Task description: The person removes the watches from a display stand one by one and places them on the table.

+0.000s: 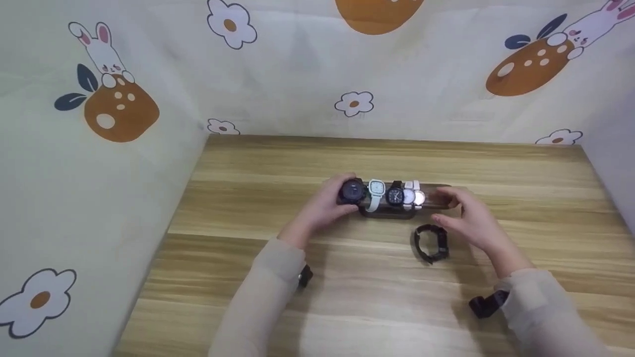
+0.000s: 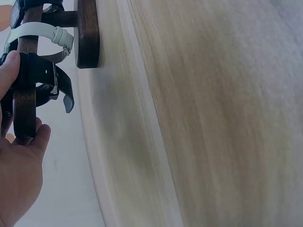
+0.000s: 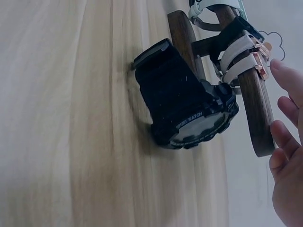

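A dark wooden watch stand (image 1: 388, 214) bears several watches along its crossbar (image 3: 255, 109). My left hand (image 1: 331, 199) is at the bar's left end, thumb and fingers gripping the round black watch (image 1: 352, 190) from front and back. In the left wrist view its fingertips lie under the bar's tip. Beside it hang a pale mint watch (image 1: 377, 188), a black square-faced watch (image 1: 395, 196) and two white-strapped watches (image 1: 413, 197) side by side. My right hand (image 1: 471, 218) is spread at the bar's right end, fingertips right at the wood, thumb apart in front.
A black sport watch (image 1: 431, 243) stands on its edge on the wooden table (image 1: 377, 292), in front of the stand and near my right thumb. Behind the table rises a cream backdrop (image 1: 297, 74) printed with rabbits and flowers. A black wrist camera (image 1: 488, 303) protrudes from my right sleeve.
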